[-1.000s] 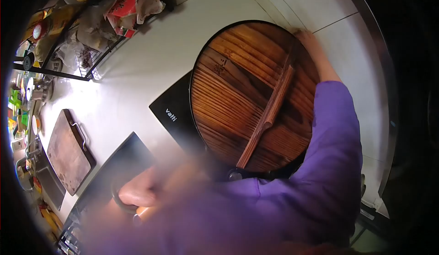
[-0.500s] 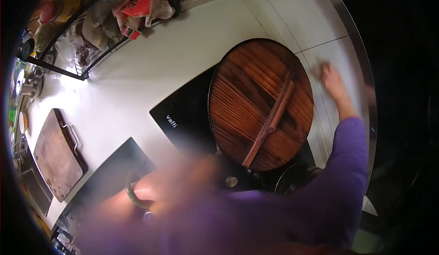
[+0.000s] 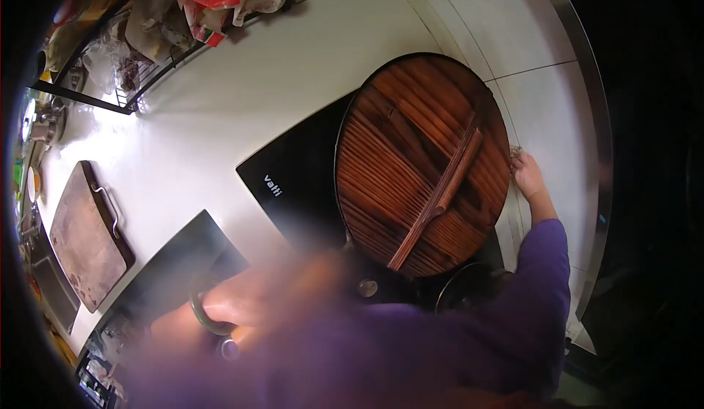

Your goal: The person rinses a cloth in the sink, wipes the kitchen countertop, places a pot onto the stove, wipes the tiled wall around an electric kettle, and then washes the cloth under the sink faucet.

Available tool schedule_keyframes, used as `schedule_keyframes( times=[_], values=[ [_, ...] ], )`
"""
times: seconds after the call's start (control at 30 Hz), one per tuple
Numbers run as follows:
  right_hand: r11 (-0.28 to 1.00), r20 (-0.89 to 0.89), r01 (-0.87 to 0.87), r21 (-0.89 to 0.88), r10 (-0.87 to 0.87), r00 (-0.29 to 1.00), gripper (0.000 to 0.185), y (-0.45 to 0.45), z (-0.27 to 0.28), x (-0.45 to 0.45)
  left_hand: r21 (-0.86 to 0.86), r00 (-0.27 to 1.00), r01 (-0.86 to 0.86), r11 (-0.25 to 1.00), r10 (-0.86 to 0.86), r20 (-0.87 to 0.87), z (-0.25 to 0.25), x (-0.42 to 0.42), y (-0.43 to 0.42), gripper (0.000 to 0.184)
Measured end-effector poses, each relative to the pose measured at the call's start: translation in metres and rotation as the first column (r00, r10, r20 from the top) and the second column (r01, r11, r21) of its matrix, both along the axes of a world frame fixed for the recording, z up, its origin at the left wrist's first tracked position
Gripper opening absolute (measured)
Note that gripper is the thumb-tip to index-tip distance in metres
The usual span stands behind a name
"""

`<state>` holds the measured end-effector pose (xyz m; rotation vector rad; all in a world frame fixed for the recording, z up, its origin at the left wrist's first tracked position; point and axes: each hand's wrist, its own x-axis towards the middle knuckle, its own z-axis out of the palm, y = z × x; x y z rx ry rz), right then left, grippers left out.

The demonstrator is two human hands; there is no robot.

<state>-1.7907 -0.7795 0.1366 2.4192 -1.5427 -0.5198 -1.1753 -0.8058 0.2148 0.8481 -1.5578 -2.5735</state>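
Note:
My right hand [image 3: 528, 176], reaching from a purple sleeve, is closed on a small greyish-brown thing too small to make out. It is against the white tiled wall, just beyond the right edge of a round wooden lid [image 3: 418, 167]. The lid has a raised wooden handle bar [image 3: 440, 196] and covers a pan on a black stove [image 3: 293, 167] marked "vatti". At the lower left, my left hand [image 3: 253, 291] is blurred near the lens, with a green bangle at the wrist; its fingers cannot be made out.
A cutting board [image 3: 86, 236] with a metal handle lies on the white counter [image 3: 198, 130] at the left. Above it stands a black rack [image 3: 81, 99] with bags. A dark round pot [image 3: 469, 288] is partly hidden below the lid. A stove knob [image 3: 367, 288] shows nearby.
My right hand was first at the lid's upper right edge, then moved out over the wall and down along it. The lid looks shifted right as the camera view moved.

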Motion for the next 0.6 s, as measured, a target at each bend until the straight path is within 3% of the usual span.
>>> schedule_keyframes(
  times=[0.03,0.1,0.17,0.23,0.27,0.3,0.33,0.4,0.43,0.5,0.53,0.57,0.6],
  values=[
    [1.000,-0.002,-0.003,0.000,0.003,1.000,0.011,-0.008,0.009,0.003,0.011,1.000,0.000,1.000,0.001,-0.014,0.000,0.000,0.001,0.044],
    [0.974,-0.145,-0.180,0.134,0.199,0.969,0.011,-0.036,0.020,0.013,0.041,1.000,-0.010,0.999,0.011,-0.028,0.000,0.000,0.003,0.044],
    [0.976,-0.135,-0.205,0.068,0.213,0.968,0.011,-0.065,0.017,0.029,0.102,0.998,-0.039,0.994,0.044,-0.047,-0.001,0.002,0.005,0.044],
    [0.969,-0.021,-0.139,-0.204,0.138,0.990,0.012,-0.118,-0.001,0.043,0.178,0.990,-0.100,0.979,0.117,-0.085,-0.002,0.000,0.008,0.044],
    [0.950,0.124,0.084,-0.302,-0.048,0.991,0.016,-0.160,-0.007,0.054,0.218,0.981,-0.140,0.966,0.165,-0.098,-0.002,0.001,0.009,0.045],
    [0.942,0.191,0.197,-0.273,-0.148,0.970,0.019,-0.207,0.007,0.079,0.235,0.978,-0.164,0.958,0.189,-0.089,-0.001,0.001,0.010,0.045],
    [0.894,0.099,-0.075,-0.442,0.131,0.986,0.017,-0.245,0.017,0.090,0.246,0.974,-0.193,0.950,0.215,-0.065,0.000,0.001,0.011,0.045],
    [0.868,-0.047,-0.322,-0.379,0.330,0.943,0.019,-0.296,0.044,0.111,0.208,0.988,-0.154,0.966,0.151,0.031,0.001,0.003,0.010,0.045],
    [0.871,-0.036,-0.311,-0.381,0.322,0.946,0.019,-0.291,0.033,0.109,0.208,0.989,-0.148,0.967,0.142,0.041,0.001,0.002,0.012,0.045],
    [0.976,0.099,-0.016,-0.219,0.039,0.994,0.019,-0.278,0.014,0.100,0.194,0.980,-0.186,0.963,0.195,-0.029,-0.003,0.002,0.012,0.045],
    [0.946,0.154,0.323,-0.028,-0.316,0.936,0.027,-0.243,0.017,0.115,0.195,0.975,-0.196,0.961,0.211,-0.062,-0.005,0.002,0.012,0.045],
    [0.914,0.237,0.404,0.025,-0.398,0.886,0.036,-0.220,-0.026,0.065,0.163,0.984,-0.145,0.976,0.159,-0.076,-0.007,0.004,0.010,0.045],
    [0.848,0.540,0.519,0.109,-0.489,0.685,0.041,-0.174,-0.038,0.051,0.146,0.987,-0.120,0.982,0.134,-0.090,-0.007,0.005,0.008,0.045]
  ],
)
